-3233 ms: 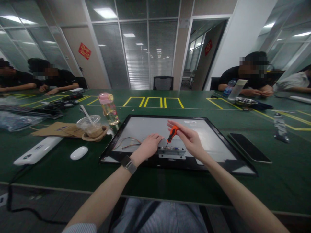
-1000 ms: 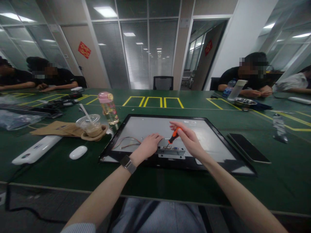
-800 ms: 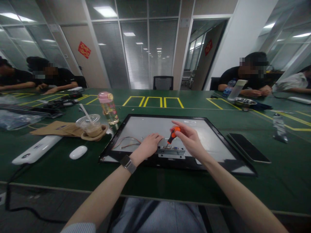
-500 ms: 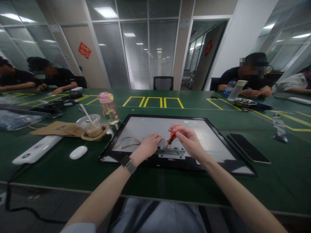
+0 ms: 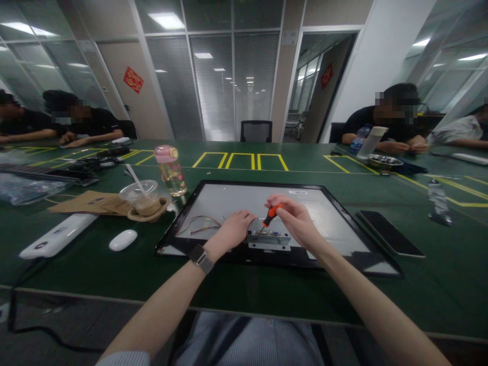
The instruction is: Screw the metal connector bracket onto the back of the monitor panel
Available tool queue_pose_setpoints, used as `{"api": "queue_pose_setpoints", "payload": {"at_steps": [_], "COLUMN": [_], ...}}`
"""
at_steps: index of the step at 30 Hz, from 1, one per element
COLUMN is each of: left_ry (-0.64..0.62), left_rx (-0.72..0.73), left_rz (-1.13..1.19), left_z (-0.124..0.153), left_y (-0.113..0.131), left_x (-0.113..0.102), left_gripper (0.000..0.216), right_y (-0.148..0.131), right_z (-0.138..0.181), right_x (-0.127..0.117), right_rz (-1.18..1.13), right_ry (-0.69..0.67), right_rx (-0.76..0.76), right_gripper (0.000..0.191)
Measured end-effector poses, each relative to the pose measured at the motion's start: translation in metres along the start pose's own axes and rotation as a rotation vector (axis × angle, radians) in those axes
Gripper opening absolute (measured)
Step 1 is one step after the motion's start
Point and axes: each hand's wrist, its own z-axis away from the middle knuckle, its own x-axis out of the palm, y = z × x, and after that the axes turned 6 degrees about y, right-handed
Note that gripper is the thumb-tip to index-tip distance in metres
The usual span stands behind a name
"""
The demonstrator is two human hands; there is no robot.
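Observation:
My right hand pinches an orange and black screwdriver by its handle. The shaft slants down and left, its tip at a metal bracket that carries a small circuit board with ports. At the bracket's left end lies my left hand, its fingers stretched out flat and reaching past the bracket's edge; the thumb is hidden. Under both hands is a large flat display panel with a black frame and a grey back. Thin wires curl on the panel to the left of my left hand.
Left of the panel are a white mouse-shaped case, a white power strip, a plastic cup in a holder and a pink-lidded bottle. A black phone lies to the right. Several people sit across the table.
The screwdriver has tilted slightly, its tip shifting a little. Both hands stay in almost the same place. A person at the far left has moved an arm.

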Motion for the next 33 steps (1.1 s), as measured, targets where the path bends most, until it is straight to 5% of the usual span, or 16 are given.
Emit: {"api": "queue_pose_setpoints", "payload": {"at_steps": [12, 19, 25, 33], "left_ry": [-0.009, -0.005, -0.021, -0.003], "left_rx": [-0.019, -0.001, -0.009, 0.001], "left_rz": [-0.018, -0.008, -0.003, 0.005], "left_z": [0.0003, 0.0008, 0.0000, 0.0006], "left_y": [-0.0006, 0.0006, -0.0006, 0.0003], "left_x": [0.0008, -0.0012, -0.0003, -0.0007], "left_gripper": [0.045, 0.043, 0.045, 0.044], "right_y": [0.0008, -0.0015, -0.0049, -0.0030], "right_z": [0.0009, 0.0003, 0.0033, 0.0034], "right_x": [-0.0070, -0.0052, -0.0039, -0.0008], "right_rz": [0.033, 0.025, 0.047, 0.036], "right_ry": [-0.019, -0.040, -0.097, -0.074], "right_rx": [0.057, -0.015, 0.056, -0.032], "right_gripper": [0.025, 0.009, 0.023, 0.009]}}
